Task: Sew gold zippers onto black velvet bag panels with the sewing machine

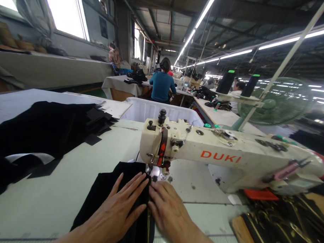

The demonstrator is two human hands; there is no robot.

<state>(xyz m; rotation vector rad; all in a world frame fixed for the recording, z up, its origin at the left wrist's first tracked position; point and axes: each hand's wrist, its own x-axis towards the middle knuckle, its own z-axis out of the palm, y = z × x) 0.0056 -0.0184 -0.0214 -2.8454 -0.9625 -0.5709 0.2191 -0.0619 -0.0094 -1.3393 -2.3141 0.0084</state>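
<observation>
A piece of black fabric [97,193] lies on the table, with its far right edge under the needle area of a white sewing machine [191,149]. Flat on top of this cloth rests my left hand [121,202], fingers stretched toward the needle. My right hand [167,203] is at the fabric's right edge, its fingers bent and pressed together on that edge close to the needle. A zipper with a thin gold line [148,226] runs along the edge between my hands. The fingertips of my right hand are partly hidden.
Stacked black fabric pieces [58,121] lie on the left. Gold-toothed zippers [282,220] sit at lower right, near a red object [261,194]. Behind the machine are a white bin [174,112], thread cones [226,83] and a fan [273,101]. A person [163,84] sits farther ahead.
</observation>
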